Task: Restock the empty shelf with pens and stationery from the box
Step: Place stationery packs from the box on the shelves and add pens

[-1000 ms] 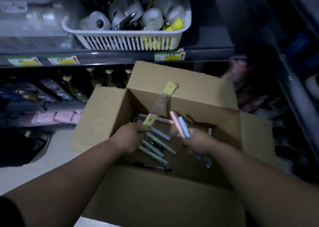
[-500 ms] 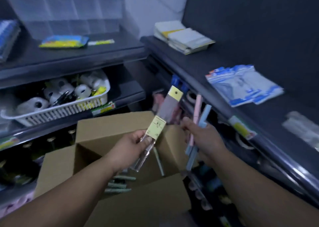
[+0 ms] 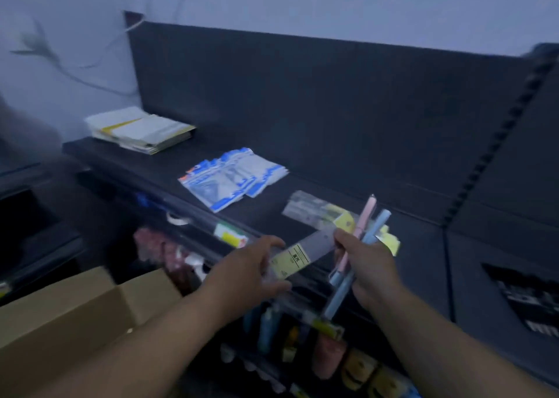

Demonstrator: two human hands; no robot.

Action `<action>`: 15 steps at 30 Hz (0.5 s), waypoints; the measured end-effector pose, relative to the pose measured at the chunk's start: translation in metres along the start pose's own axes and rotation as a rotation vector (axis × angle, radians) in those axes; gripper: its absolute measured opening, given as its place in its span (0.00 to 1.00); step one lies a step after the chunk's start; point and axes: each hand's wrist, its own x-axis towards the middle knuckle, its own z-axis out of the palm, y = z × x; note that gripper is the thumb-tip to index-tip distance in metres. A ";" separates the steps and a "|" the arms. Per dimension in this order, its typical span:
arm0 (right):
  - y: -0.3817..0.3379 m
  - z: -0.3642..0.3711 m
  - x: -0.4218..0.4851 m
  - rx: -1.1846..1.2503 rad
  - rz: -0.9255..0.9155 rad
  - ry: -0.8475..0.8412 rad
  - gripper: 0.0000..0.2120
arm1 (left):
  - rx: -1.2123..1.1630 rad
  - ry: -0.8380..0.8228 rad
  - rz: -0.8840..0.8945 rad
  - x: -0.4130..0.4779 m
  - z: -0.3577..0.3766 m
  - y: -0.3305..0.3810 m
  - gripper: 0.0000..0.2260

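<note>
1. The hands have come up from the box (image 3: 69, 313) at 8 o'clock to the shelf (image 3: 169, 161) at 12 o'clock.
2. The left hand (image 3: 251, 264) pinches a packaged ruler (image 3: 302, 257); the right hand (image 3: 372, 264) has its grip closed round pens (image 3: 364, 222), ready for placing.

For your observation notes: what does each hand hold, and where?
Left hand: packaged ruler, near its yellow label. Right hand: pink and blue pens, mid-barrel.
</note>
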 end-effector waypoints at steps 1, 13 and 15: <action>-0.004 -0.021 0.004 -0.015 0.004 0.018 0.07 | 0.009 0.017 0.037 0.010 0.009 0.014 0.23; -0.014 -0.148 0.049 -0.182 0.112 0.124 0.08 | 0.230 -0.042 0.093 0.124 0.060 0.061 0.20; -0.013 -0.146 0.055 -0.191 0.129 0.143 0.09 | 0.249 -0.093 0.081 0.142 0.061 0.051 0.20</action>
